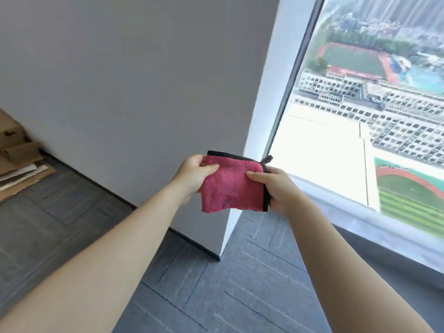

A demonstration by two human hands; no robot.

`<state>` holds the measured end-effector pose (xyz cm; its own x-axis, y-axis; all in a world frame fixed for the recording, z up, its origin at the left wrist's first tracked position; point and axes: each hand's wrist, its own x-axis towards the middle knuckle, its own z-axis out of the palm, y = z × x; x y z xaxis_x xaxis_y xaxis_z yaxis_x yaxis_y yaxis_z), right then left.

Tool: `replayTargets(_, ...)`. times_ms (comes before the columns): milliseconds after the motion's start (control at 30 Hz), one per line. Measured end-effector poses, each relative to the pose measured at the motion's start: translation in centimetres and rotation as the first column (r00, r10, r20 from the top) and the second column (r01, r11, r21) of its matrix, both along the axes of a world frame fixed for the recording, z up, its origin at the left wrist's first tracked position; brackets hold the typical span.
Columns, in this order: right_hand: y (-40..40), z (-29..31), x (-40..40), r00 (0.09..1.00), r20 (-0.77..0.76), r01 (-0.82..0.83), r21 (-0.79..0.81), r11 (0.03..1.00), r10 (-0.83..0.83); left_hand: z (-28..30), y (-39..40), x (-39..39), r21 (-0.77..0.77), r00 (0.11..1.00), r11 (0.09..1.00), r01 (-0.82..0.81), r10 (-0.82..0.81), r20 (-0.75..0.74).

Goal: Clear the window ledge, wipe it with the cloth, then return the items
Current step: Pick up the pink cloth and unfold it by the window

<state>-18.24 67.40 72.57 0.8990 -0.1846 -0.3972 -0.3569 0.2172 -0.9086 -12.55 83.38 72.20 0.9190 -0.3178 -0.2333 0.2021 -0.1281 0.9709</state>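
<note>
Far left, I see flattened cardboard [16,162] stacked on the dark floor [72,212], pushed against the grey wall [132,80]. Moving in, my left hand [192,176] is up in front of me, thumb lying across the near face of the cloth [231,186] and fingers curled behind its left edge, so it is pinching that side. The cloth is red and fluffy, folded into a small square with black trim along the top and right edges, and a little black loop sticks up at its top right corner. It hangs in the air between both hands, in front of the wall's corner, above the floor and off the ledge. On its right side, my right hand [280,188] grips the trimmed edge, thumb on the front, fingers wrapped behind. Further right, the pale window ledge [374,227] runs along the bottom of the window [372,104], near the right hand but not touching it. Through the glass I see buildings and sports fields far below.
</note>
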Motion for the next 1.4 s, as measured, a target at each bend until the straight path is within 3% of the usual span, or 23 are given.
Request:
replayTargets(367, -23.7, -4.4, -5.2, 0.979, -0.067, 0.190, -0.017, 0.982, -0.191, -4.0, -24.4, -3.3, 0.033, 0.984, 0.986, 0.162, -0.159, -0.076)
replayTargets(733, -33.8, -13.1, 4.8, 0.964, -0.135, 0.234, 0.037, 0.971, -0.227, -12.8, -34.9, 6.6, 0.034, 0.973, 0.995, 0.093, -0.084, -0.216)
replayTargets(1100, -41.4, -28.5, 20.1, 0.921, -0.219, 0.320, -0.049, 0.946, -0.322, -28.3, -43.8, 22.0, 0.125, 0.953, 0.992, 0.011, 0.027, -0.300)
replayTargets(1267, -44.6, -39.3, 24.3, 0.888, -0.190, 0.402, -0.120, 0.908, -0.418, -38.7, -47.5, 26.4, 0.135, 0.958, 0.991, 0.013, 0.026, -0.285)
replayTargets(1400, -47.0, -48.8, 27.4, 0.901, -0.148, 0.377, -0.199, 0.905, -0.408, -48.7, -50.0, 29.7, 0.126, 0.965, 0.992, -0.011, 0.043, -0.258)
